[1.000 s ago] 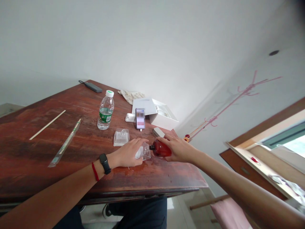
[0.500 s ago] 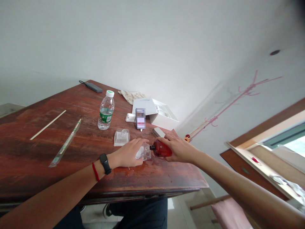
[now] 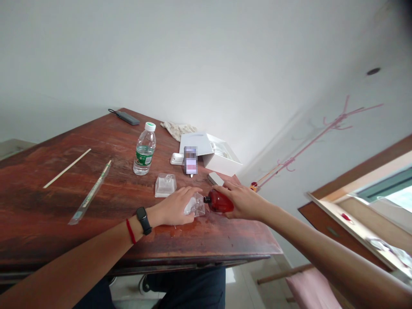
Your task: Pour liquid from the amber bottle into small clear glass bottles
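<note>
My left hand (image 3: 174,207) rests on the dark red wooden table (image 3: 64,189), shut around a small clear glass bottle (image 3: 197,205) with something white at its side. My right hand (image 3: 246,201) holds a red glass bottle (image 3: 220,201) lying on its side. The red bottle's black nozzle (image 3: 207,199) points at the clear bottle, almost touching it. Just behind my left hand stands a square clear glass piece (image 3: 165,185) on the wood. A small wet patch (image 3: 175,232) lies near my left hand.
A water bottle with a green label (image 3: 144,149), an upright phone (image 3: 190,159) and an open white box (image 3: 222,154) stand beyond my hands. A crumpled cloth (image 3: 178,130), a grey power bank (image 3: 128,118), a wooden stick (image 3: 67,168) and a plastic sleeve (image 3: 90,192) also lie on the table.
The whole scene has drifted slightly right as my head turned. My hands still hold both bottles, with the nozzle staying close to the clear bottle.
</note>
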`<state>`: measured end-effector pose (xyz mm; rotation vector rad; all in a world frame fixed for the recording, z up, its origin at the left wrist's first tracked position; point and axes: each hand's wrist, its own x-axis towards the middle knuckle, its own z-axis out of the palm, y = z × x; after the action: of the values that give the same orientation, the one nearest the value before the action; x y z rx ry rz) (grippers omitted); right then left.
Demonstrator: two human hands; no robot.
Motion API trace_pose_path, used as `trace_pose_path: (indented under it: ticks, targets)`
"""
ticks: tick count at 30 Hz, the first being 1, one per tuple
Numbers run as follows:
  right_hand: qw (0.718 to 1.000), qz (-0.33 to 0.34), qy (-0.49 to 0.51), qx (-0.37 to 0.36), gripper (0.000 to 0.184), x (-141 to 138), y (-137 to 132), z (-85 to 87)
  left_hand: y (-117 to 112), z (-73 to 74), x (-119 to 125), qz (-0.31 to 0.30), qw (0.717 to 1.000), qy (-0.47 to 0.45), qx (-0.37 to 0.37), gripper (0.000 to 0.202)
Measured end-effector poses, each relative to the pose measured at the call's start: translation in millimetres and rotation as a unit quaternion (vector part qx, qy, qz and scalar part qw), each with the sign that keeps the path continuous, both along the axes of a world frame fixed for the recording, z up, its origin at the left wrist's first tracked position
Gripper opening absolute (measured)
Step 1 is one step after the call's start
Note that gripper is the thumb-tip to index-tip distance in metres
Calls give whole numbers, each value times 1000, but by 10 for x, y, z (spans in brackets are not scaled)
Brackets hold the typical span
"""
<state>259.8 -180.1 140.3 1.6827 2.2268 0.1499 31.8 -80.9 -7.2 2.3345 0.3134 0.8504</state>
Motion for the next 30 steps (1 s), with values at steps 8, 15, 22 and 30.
trace_pose_path:
  ticks: [8,15,22,30]
  targets:
    - [1000,-2,4,0,82,-21,-9,16,2,-2,-2,-2,1000,-3,1,79]
    - [1000,-5,-8,-3,83,-26,-2,19,8,-18,5,0,1000,-4,-2,80]
    - [1000,-1,-2,-1,79,-62,-1,49,-4,13,-11,-1,1000,-5,-6,79]
    - [1000,-4,-16,6,77,-83,-3,60,-2,13,-10,-1,1000,-5,-7,79]
